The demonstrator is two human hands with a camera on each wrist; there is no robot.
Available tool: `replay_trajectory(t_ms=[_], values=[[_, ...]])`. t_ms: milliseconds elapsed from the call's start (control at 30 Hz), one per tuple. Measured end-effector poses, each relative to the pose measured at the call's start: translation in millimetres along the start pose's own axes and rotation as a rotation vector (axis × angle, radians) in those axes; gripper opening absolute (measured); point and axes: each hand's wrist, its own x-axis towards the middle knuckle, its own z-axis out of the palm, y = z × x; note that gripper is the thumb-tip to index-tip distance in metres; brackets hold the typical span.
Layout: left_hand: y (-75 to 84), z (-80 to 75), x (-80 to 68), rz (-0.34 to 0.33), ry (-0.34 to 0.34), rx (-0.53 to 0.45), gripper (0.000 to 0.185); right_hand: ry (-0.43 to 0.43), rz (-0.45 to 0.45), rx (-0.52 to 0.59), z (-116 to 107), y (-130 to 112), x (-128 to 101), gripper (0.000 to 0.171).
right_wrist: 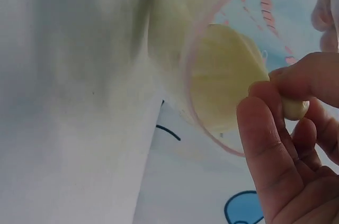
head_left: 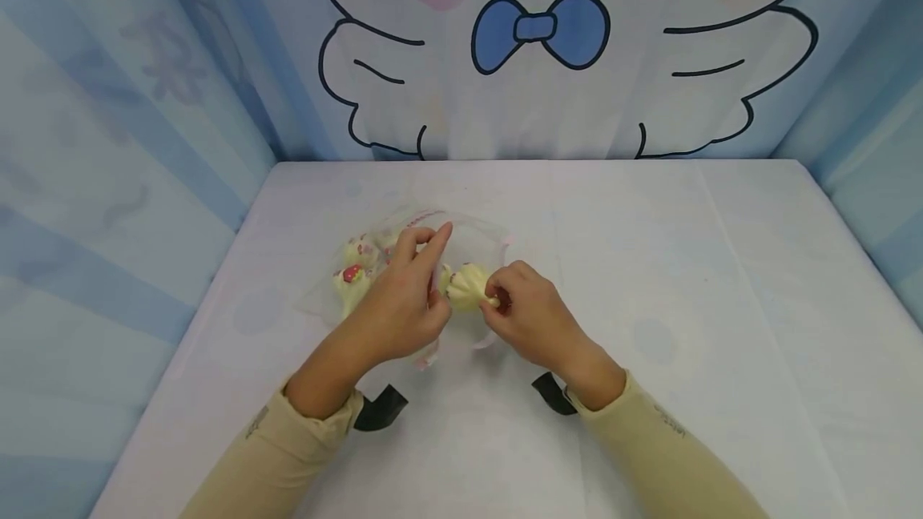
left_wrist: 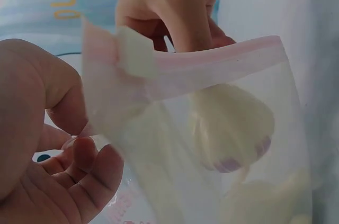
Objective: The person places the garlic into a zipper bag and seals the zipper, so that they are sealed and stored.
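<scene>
A clear zip bag (head_left: 461, 232) with a pink seal strip (left_wrist: 222, 57) lies on the table, its mouth facing my hands. My left hand (head_left: 413, 283) pinches the bag's edge, the index finger stretched out over it; its curled fingers (left_wrist: 79, 171) sit beside the plastic. My right hand (head_left: 513, 303) grips a cream-yellow soft toy (head_left: 467, 287) right at the bag's mouth. Seen up close, the toy (right_wrist: 225, 78) lies partly inside the pink rim, held by my fingertips (right_wrist: 275, 139). Two similar cream toys with pink marks (head_left: 353, 275) rest deeper in the bag.
The table (head_left: 685, 263) wears a white cloth with pale prints. Blue striped curtains close off both sides, and a cartoon bird backdrop (head_left: 541, 30) hangs behind. Black straps (head_left: 380, 407) show at both wrists.
</scene>
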Motion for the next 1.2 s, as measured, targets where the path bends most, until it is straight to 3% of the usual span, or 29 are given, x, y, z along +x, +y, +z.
replay_trajectory(t_ms=[267,567,800,1000,1200], values=[[0.2,0.2,0.2,-0.003,0.0,0.0,0.073,0.041,0.008,-0.084,17,2,4,0.02],[0.7,1.4,0.1,0.005,-0.002,-0.004,0.071,0.223,-0.064,-0.213,31,4,3,0.017],[2.8,1.6,0.9,-0.041,-0.042,-0.024,0.075,0.266,-0.068,-0.3,35,4,5,0.014],[4.0,1.7,1.2,-0.064,-0.056,-0.026,0.075,0.255,-0.082,-0.34,39,4,5,0.02],[3.2,1.7,0.8,-0.055,-0.047,-0.027,0.075,0.198,-0.072,-0.28,38,0,9,0.025]])
